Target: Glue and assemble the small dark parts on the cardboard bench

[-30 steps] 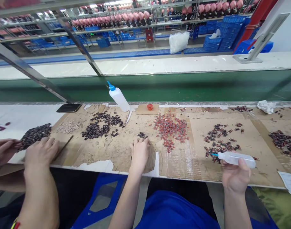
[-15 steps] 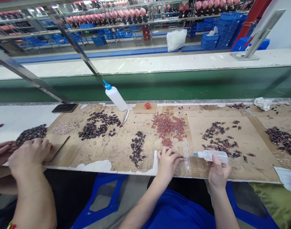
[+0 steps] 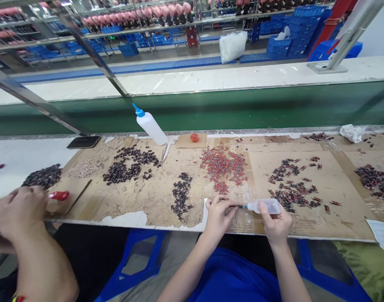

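My right hand [image 3: 277, 224] is wrapped round a small translucent squeeze bottle [image 3: 267, 206], tipped on its side with its blue nozzle pointing left. That nozzle reaches the fingertips of my left hand [image 3: 220, 214], which pinch a tiny dark part [image 3: 240, 206]; its exact kind is too small to make out. Just beyond my left hand lies a pile of small red-and-dark parts [image 3: 222, 165]. Dark parts with red ends [image 3: 292, 193] are scattered past the bottle, and a heap of small black pieces [image 3: 181, 195] lies to the left.
A white bottle with a blue cap [image 3: 152, 129] leans at the back, near a red cup [image 3: 194, 137]. A phone [image 3: 84, 142] lies at the left. A co-worker's hands [image 3: 22, 209] are at the far left, beside a red object [image 3: 58, 196]. Crumpled tissue [image 3: 351, 133] sits at the right.
My right hand has brought the squeeze bottle left, so its nozzle now meets my left fingertips. The co-worker's hand has moved left, uncovering the red object.
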Demonstrator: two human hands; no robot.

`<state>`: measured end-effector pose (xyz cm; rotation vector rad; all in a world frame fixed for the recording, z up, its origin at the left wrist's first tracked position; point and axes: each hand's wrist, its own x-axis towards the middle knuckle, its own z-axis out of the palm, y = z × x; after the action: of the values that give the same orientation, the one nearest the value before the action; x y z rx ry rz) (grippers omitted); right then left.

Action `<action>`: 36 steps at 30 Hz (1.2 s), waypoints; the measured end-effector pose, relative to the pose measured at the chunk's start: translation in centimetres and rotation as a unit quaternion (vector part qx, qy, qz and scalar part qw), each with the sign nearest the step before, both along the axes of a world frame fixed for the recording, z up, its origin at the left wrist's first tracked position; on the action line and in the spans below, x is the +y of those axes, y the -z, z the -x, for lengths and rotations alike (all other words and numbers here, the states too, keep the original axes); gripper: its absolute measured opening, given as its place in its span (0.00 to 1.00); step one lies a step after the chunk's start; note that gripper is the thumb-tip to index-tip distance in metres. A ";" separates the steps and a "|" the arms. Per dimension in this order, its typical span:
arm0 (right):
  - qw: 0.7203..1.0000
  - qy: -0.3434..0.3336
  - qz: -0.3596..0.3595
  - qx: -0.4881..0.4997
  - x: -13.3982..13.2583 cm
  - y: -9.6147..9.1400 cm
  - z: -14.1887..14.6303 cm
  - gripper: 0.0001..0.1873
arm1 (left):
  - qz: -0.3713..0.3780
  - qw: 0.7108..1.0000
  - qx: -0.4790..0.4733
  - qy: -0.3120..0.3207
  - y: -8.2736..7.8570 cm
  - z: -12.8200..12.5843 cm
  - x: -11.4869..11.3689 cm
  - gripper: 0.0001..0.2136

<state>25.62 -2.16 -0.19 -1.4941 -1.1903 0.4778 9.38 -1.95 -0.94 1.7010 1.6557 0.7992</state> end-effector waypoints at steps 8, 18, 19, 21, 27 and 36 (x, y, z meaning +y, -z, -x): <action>0.999 -0.004 0.019 -0.035 0.2 0.6 -0.1 0.20 | -0.001 1.000 0.005 -0.001 0.0 0.1 0.1 0.06; 0.999 0.019 0.022 0.013 0.2 0.4 -0.2 0.16 | -0.011 1.000 0.008 0.001 0.1 0.0 -0.1 0.06; 0.999 0.021 0.023 0.018 0.2 0.3 -0.2 0.16 | -0.011 1.000 0.007 0.000 0.1 0.0 -0.1 0.06; 0.999 0.016 0.029 0.025 0.1 0.4 -0.2 0.17 | -0.011 1.000 0.004 -0.001 0.0 0.0 0.0 0.06; 0.999 -0.008 0.033 0.022 0.3 0.6 -0.1 0.17 | -0.008 1.000 0.001 -0.002 0.0 0.0 0.0 0.06; 0.994 0.049 -0.032 0.091 0.1 0.9 -0.5 0.15 | -0.019 1.000 0.003 -0.003 -0.4 0.5 0.0 0.06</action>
<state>26.10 -2.01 -1.10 -1.4152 -0.9774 0.4943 8.92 -1.95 -0.57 1.7265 1.6608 0.8336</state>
